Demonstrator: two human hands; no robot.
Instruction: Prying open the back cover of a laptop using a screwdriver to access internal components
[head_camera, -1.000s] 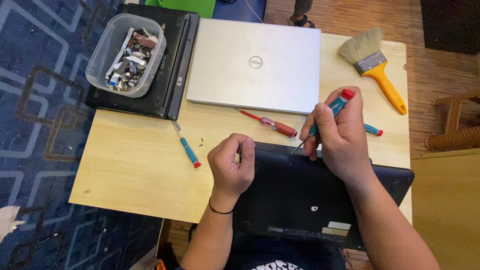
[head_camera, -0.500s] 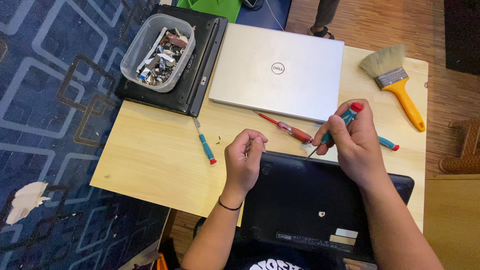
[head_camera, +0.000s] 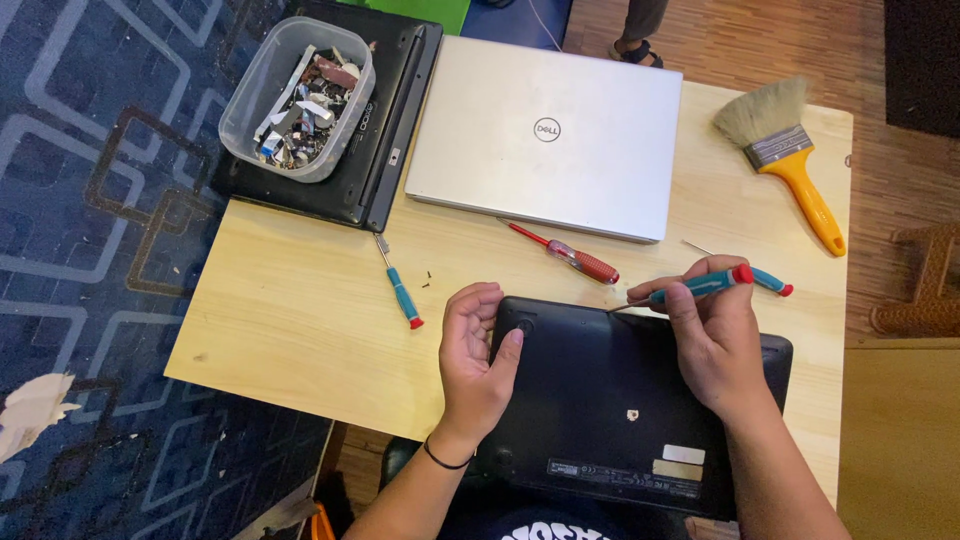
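Step in hand, as judged: unscrewing the bottom cover of the black laptop (head_camera: 620, 400), which lies upside down at the near edge of the table (head_camera: 300, 320), partly overhanging toward the person.

Left hand (head_camera: 478, 365): open, fingers curled round the laptop's far-left corner, thumb lying flat on the cover beside a round rubber foot. It steadies the case; it pinches nothing.

Right hand (head_camera: 712, 335): closed in a pinch on a teal screwdriver (head_camera: 690, 288) with a red cap. The shaft slants down and left, the tip at or just above the cover's far edge. Cannot tell whether the tip sits in a screw; the head is too small to see.

Next move calls for, by my estimate: tip seated square in the screw, left hand bracing the case against turning, and care that a freed screw does not roll off.

Container: clear plastic tub (head_camera: 297, 97), top left, resting on a second black laptop (head_camera: 385, 150). It holds a loose heap of small metal and plastic scraps; single pieces not identifiable.

Loose on the table: silver laptop (head_camera: 545, 135), closed; red screwdriver (head_camera: 565, 255); spare teal screwdriver (head_camera: 398, 285); another teal one (head_camera: 770, 280) behind the right hand; yellow-handled brush (head_camera: 785, 160). Tiny dark specks (head_camera: 427, 281) near the spare driver, possibly screws.
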